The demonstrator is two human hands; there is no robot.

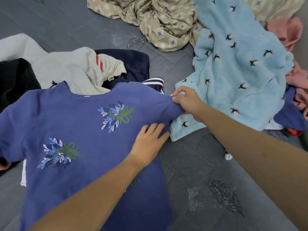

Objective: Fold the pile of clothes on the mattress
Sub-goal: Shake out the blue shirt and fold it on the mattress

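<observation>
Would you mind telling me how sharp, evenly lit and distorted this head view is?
Head view: soft, even light, no glare; blue shirt print fairly sharp, right hand and left hand slightly soft; wide-angle stretch enlarges the forearms at the lower edge.

- Support: grey mattress, quilted cover, leaf motifs stitched in.
- Near left: blue top with leaf embroidery, spread flat.
- Left, farther: cream garment with red stripes; black cloth at left edge; navy garment partly under the cream one.
- Far centre: crumpled beige patterned fabric.
- Right: light blue fleece with bird print; pink cloth at far right edge.
</observation>
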